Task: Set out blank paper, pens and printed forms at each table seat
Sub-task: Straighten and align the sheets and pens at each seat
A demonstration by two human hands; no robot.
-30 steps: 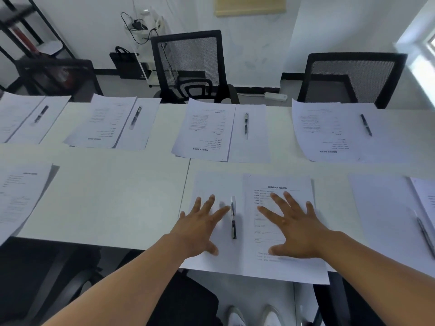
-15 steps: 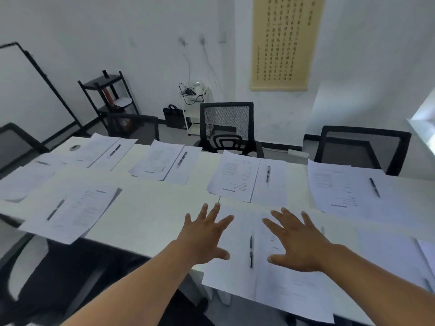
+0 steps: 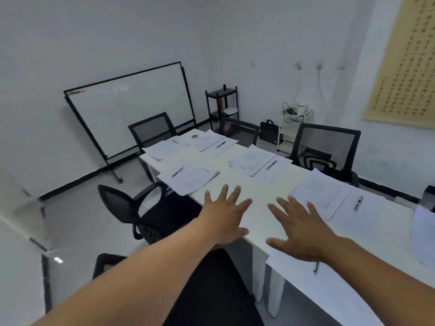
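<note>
White near-seat paper (image 3: 306, 278) under right hand (image 3: 303, 234), pen (image 3: 316, 269) by that wrist, long axis toward body; left hand (image 3: 226, 215) over bare table (image 3: 249, 182); both splayed flat, grasping nothing.

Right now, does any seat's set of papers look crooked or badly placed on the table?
Yes. The set on the near side lies turned at an angle, and its corner hangs over the table edge above the black chair. The far-side sets lie wholly on the table.
</note>
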